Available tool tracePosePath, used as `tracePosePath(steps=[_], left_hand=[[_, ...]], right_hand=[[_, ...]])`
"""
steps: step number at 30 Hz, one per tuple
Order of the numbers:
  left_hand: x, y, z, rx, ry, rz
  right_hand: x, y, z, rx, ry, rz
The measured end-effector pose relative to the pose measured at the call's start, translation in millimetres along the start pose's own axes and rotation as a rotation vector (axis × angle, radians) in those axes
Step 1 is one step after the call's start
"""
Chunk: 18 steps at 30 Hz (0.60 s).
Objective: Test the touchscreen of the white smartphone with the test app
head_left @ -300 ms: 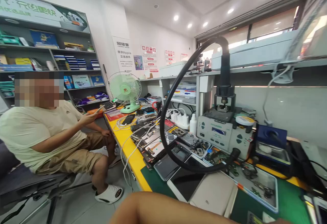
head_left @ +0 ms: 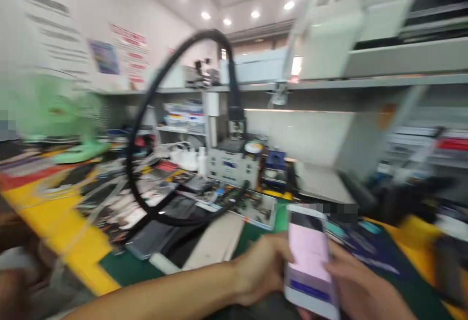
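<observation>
1. Both hands close around a white phone [head_left: 309, 261] low in the head view, over the near edge of the desk [head_left: 120, 266].
2. The left hand [head_left: 263, 271] wraps the phone's left edge, fingers curled behind it; the forearm runs in from the lower left.
3. The right hand [head_left: 360, 288] cups the right edge and bottom corner from the lower right. Neither hand is spread open; both grip the phone.
4. The phone sits directly between the two hands, its long axis running roughly away from the person and tilted slightly, lit screen facing up. Both hands are touching it, so neither is nearer.
5. Beyond the phone lies a clutter of opened devices and a parts tray [head_left: 256, 208] on the green mat, blurred by camera motion.
6. A thick black hose [head_left: 146, 110] loops up over the desk's left part, ending at a grey rework station [head_left: 228, 164] farther back.
7. A green fan [head_left: 62, 115] stands well to the left; shelves run along the back wall.
8. Nothing stands between the hands and the phone; the nearest clutter is just beyond its top edge.
</observation>
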<state>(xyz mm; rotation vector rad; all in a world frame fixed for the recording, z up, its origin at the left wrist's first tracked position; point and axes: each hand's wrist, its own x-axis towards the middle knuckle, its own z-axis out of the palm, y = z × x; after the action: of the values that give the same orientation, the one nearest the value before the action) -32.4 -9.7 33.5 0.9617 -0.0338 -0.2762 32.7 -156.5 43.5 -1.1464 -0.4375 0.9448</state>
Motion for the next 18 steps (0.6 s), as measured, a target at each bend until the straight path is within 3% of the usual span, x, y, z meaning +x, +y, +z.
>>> tracePosePath(steps=[3,8,18], left_hand=[[-17.2,11.4,2.4,-0.027,0.063,-0.012],[-20.6,8.2,1.5,-0.079,0.018,-0.007],[-18.7,5.7,3.2,-0.07,0.009,0.016]], right_hand=[[-15.2,-8.5,0.0,0.069,-0.087,-0.028],[-12.6,-14.4,5.2,0.031,0.01,-0.031],[-13.9,-5.6,3.8,-0.009,0.029,-0.042]])
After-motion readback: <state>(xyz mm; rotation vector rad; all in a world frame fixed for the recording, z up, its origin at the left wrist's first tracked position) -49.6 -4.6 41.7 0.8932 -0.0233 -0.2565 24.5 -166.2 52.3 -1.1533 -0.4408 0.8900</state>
